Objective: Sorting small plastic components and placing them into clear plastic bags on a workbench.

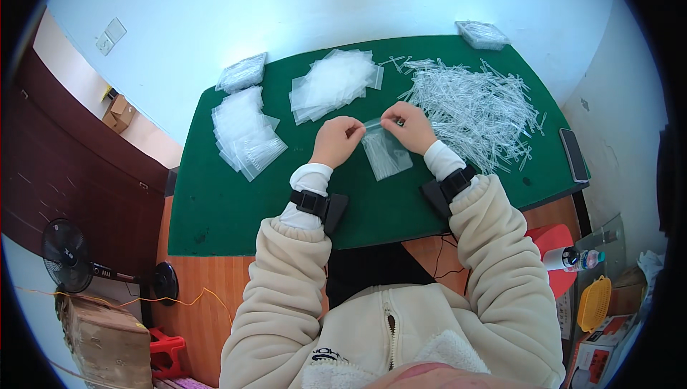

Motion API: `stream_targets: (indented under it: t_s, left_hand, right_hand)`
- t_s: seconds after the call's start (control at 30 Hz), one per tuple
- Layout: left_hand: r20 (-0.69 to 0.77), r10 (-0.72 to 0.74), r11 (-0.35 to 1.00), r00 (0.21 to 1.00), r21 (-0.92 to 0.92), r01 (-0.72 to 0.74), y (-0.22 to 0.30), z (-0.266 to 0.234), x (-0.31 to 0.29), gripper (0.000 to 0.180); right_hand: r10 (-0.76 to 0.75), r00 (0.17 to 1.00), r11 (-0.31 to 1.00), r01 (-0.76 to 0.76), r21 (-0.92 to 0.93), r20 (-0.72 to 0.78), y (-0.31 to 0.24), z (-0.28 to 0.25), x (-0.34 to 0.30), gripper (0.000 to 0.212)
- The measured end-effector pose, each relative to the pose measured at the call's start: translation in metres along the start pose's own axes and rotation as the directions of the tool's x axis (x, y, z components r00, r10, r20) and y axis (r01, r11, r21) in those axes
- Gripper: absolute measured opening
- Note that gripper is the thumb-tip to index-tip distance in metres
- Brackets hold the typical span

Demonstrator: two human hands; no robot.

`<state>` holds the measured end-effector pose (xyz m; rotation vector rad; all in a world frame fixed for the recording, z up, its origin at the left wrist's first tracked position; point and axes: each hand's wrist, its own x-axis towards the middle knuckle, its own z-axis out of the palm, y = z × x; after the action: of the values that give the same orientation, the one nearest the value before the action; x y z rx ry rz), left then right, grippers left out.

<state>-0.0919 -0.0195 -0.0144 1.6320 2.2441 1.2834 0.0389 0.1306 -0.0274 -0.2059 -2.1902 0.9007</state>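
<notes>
Between my hands, a small clear zip bag (388, 157) with thin clear plastic sticks inside lies over the green table. My left hand (337, 141) is closed, pinching the top left corner of the bag. My right hand (410, 126) pinches the same top edge farther right, its thumb and forefinger together. To the right spreads a big loose heap of clear plastic sticks (476, 113); some seem to have a loop at one end. Beyond my hands lies a pile of flat clear zip bags (336, 85). Left of it are overlapping bags (245, 131), the nearest with sticks visible inside.
The green table (236, 221) meets a white wall. Wrapped clear packs stand at its back left (242, 73) and back right (483, 35). A phone (572, 154) lies at the right edge. A black fan (68, 254) and carton (107, 342) stand on the floor at left.
</notes>
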Motion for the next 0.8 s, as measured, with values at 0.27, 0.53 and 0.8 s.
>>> stream_targets:
  t_s: [0.27,0.53,0.8]
  left_hand:
    - [0.069,0.086,0.995,0.994,0.047,-0.089,0.006,0.004,-0.001,0.011]
    - [0.085,-0.026,0.999,0.996,0.048,0.022,0.000,-0.007,0.000,0.012]
    - [0.182,0.095,0.986,0.979,0.115,-0.117,-0.003,0.003,-0.003,0.016]
  right_hand:
    - [-0.166,0.963,0.978,0.189,-0.090,0.214,-0.004,0.004,-0.003,0.011]
    - [0.074,0.982,0.994,-0.059,-0.091,0.172,0.010,-0.009,0.001,0.009]
    - [-0.112,0.959,0.990,0.130,-0.052,0.261,0.009,0.006,-0.003,0.008]
